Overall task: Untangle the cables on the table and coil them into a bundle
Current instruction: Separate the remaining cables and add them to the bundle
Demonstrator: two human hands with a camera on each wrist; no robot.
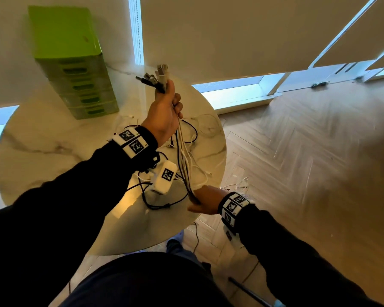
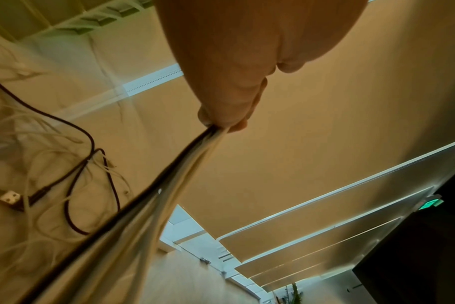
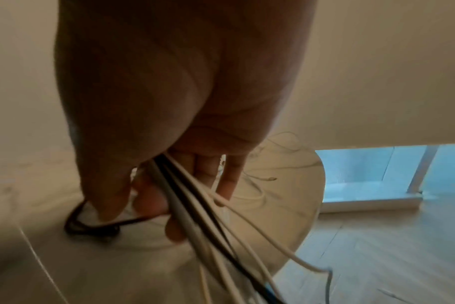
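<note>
Head view: left hand raised, right hand low, both gripping cables.

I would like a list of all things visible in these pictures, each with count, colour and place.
cables: several, white and black; one bunch stretched between both hands, others loose on the table
plugs: several, grey and black; sticking out above the left hand
USB plug: one, silver and black; lying on the table
table: one, round, pale marble; centre
drawer unit: one, green; far left side of the table
white block: one, with black marker; hanging under the left wrist
floor: wooden herringbone; right
blinds: beige; behind the table
left hand: raised, grips the bunch
right hand: low at the table edge, holds the bunch
</note>
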